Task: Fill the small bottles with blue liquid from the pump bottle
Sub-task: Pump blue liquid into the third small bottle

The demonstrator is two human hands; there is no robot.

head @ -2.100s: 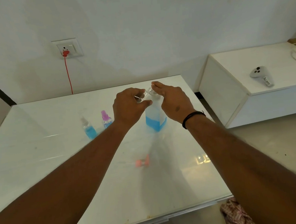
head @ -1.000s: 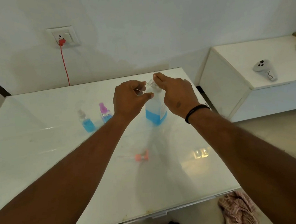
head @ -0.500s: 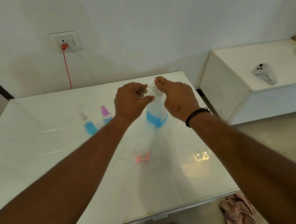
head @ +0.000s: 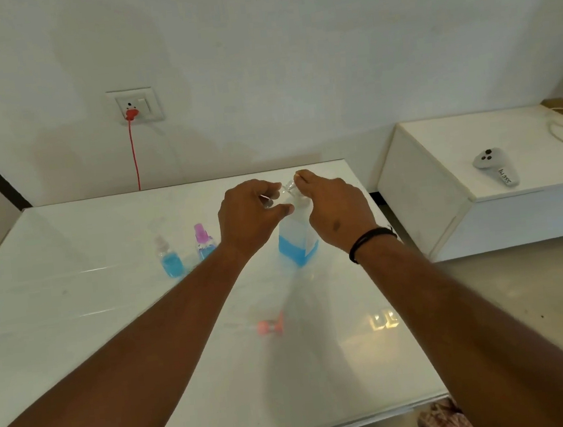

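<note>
The pump bottle (head: 296, 243), clear with blue liquid in its lower part, stands on the white table (head: 75, 302). My right hand (head: 334, 208) rests on its pump head, fingers curled over the top. My left hand (head: 251, 212) pinches a small clear bottle (head: 268, 202) beside the nozzle; most of that bottle is hidden by my fingers. Two small bottles holding blue liquid stand to the left: one with a clear cap (head: 169, 258), one with a pink cap (head: 203, 241). A loose pink spray cap (head: 270, 326) lies on the table nearer to me.
A white cabinet (head: 477, 194) stands right of the table with a grey controller (head: 494, 168) and a white cable on it. A red cord (head: 134, 155) hangs from a wall socket behind the table. A patterned cloth (head: 444, 421) lies on the floor by the table's near corner.
Both hands stay at the pump head with the small bottle by the nozzle. Only the camera view has shifted slightly; the bottles on the table have not moved.
</note>
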